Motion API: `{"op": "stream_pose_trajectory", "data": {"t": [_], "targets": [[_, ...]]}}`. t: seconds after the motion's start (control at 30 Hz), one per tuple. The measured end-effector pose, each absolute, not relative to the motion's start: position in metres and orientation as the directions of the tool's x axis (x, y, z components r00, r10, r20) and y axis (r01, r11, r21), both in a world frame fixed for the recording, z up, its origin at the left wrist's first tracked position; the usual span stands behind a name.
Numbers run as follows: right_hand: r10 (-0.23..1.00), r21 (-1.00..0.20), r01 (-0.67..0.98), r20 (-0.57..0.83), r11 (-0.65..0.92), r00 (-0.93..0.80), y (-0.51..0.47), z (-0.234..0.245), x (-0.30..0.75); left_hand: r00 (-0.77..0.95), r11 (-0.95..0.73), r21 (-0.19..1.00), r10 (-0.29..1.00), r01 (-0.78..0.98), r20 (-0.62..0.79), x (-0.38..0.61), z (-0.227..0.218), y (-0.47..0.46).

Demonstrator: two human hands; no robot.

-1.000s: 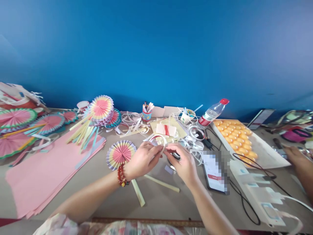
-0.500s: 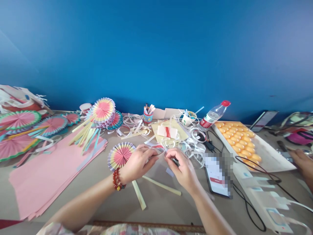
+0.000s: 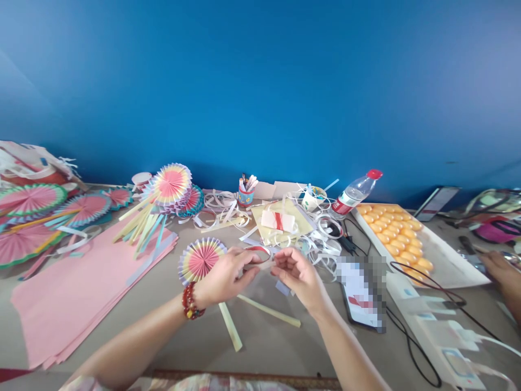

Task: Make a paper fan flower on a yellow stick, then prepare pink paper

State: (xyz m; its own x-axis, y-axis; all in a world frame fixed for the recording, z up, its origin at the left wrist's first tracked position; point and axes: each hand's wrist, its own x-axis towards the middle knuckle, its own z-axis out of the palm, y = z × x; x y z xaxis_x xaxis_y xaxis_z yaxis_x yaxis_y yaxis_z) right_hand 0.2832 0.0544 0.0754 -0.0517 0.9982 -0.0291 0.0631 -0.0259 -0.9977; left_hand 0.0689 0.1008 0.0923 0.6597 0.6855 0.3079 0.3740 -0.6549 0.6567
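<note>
My left hand (image 3: 226, 278), with a red bead bracelet at the wrist, is closed on a thin curled strip (image 3: 266, 265). The strip looks white with a red inner side and loops above the fingers. At its other end, my right hand (image 3: 302, 281) pinches with thumb and forefinger; the fingertips partly hide what they grip. A round pleated paper fan (image 3: 202, 257), pink in the centre with yellow and lilac edges, lies beside and partly behind my left hand. Its pale yellow paper stick (image 3: 230, 327) points toward me, while another yellow stick (image 3: 271, 311) lies beneath my hands.
Pink paper sheets (image 3: 73, 293) and finished fans (image 3: 35, 201) cover the left. Tangled white strips (image 3: 325, 247), a pen cup (image 3: 246, 196) and a bottle (image 3: 354, 194) stand behind. A phone (image 3: 362, 298), power strip (image 3: 421, 326) and another person's hand (image 3: 504, 277) are right.
The strip's red curl stands more open above my left fingers, and a pale stretch now shows between my hands. My right fingers have shifted slightly and turned.
</note>
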Motion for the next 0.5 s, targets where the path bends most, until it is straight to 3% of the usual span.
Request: {"op": "stream_pose_trajectory", "data": {"t": [0.13,0.27,0.5], "targets": [[0.995,-0.987,0.15,-0.066,-0.055,-0.075,0.054,0.077,0.283,0.663,-0.708,0.591,0.659,0.387,0.356,0.068,0.09,0.104],[0.997,-0.977,0.214,-0.017,0.0,-0.076,0.047,0.075,0.287,0.697,-0.701,0.601,0.646,0.383,0.31,0.061,0.088,0.104],[0.998,-0.976,0.212,-0.051,-0.039,-0.049,0.034,0.073,0.282,0.693,-0.692,0.604,0.657,0.396,0.298,0.051,0.079,0.099]]}}
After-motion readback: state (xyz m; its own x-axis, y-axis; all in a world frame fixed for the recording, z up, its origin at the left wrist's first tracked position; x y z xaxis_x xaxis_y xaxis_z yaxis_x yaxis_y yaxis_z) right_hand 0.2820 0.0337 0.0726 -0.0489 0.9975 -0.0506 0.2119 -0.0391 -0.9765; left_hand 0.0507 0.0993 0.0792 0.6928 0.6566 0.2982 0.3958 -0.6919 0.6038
